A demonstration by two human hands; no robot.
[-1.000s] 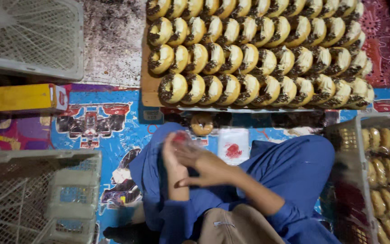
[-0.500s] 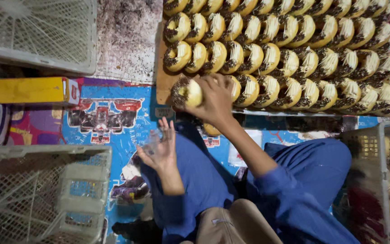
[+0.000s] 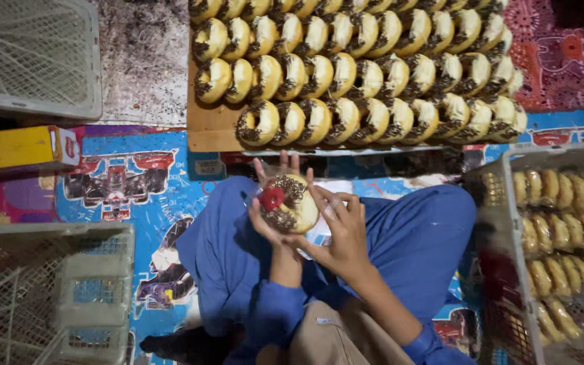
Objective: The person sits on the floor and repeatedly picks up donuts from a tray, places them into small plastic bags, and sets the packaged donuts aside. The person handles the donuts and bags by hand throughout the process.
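A ring doughnut [image 3: 293, 203] with white icing and dark sprinkles lies in my left hand [image 3: 270, 217], over my lap. A thin clear wrapper with a red mark [image 3: 272, 198] sits against it. My right hand [image 3: 341, 233] grips the doughnut's right edge with curled fingers. Just beyond my hands a wooden board [image 3: 212, 128] carries several rows of the same iced doughnuts [image 3: 346, 74], standing on edge. I sit cross-legged in blue clothes [image 3: 414, 236].
A grey plastic crate [image 3: 501, 203] at the right holds wrapped doughnuts [image 3: 562, 223]. A mesh crate [image 3: 49, 297] stands at the lower left, a white one [image 3: 35, 61] at the upper left. A yellow box [image 3: 11, 147] lies on the printed mat [image 3: 136, 182].
My right hand reached out to the front row on the board, took a doughnut and brought it back. The doughnut now rests in my left hand with the wrapper.
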